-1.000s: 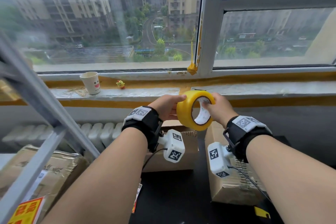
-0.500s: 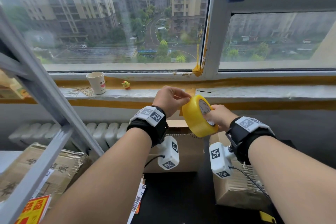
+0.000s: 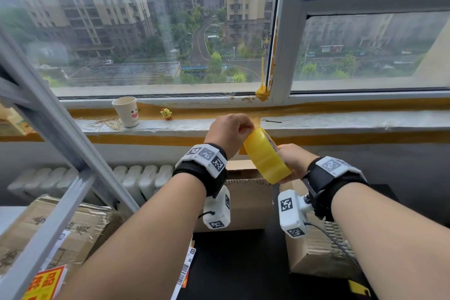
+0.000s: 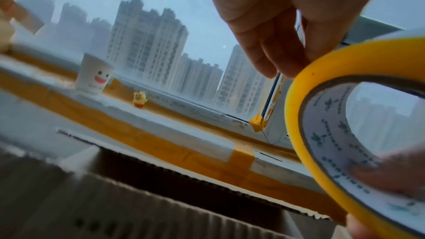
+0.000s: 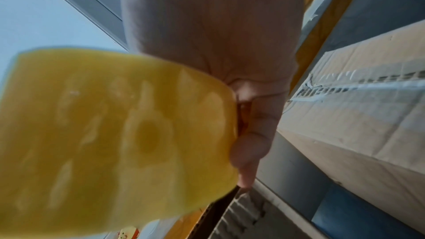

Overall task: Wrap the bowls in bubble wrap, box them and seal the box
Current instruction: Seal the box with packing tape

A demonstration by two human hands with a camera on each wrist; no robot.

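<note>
A yellow tape roll (image 3: 266, 157) is held up in front of the window sill, above an open cardboard box (image 3: 246, 202). My right hand (image 3: 293, 161) grips the roll from its right side, with a finger inside the core (image 4: 377, 172). My left hand (image 3: 231, 133) is curled at the roll's top rim, its fingertips (image 4: 276, 61) picking at the outer tape layer. The right wrist view is filled by the tape roll (image 5: 115, 134) and my right hand (image 5: 241, 97) holding it. No bowls or bubble wrap are in view.
A second cardboard box (image 3: 314, 251) lies at the right on the dark table (image 3: 243, 263). A taped carton (image 3: 60, 231) sits at the lower left behind a slanted metal frame (image 3: 56, 141). On the sill stand a paper cup (image 3: 126, 114) and a small yellow figurine (image 3: 166, 114).
The roll has turned from facing me to edge-on and tilted. My left hand has risen from the roll's side to its top rim, and both hands have lifted slightly.
</note>
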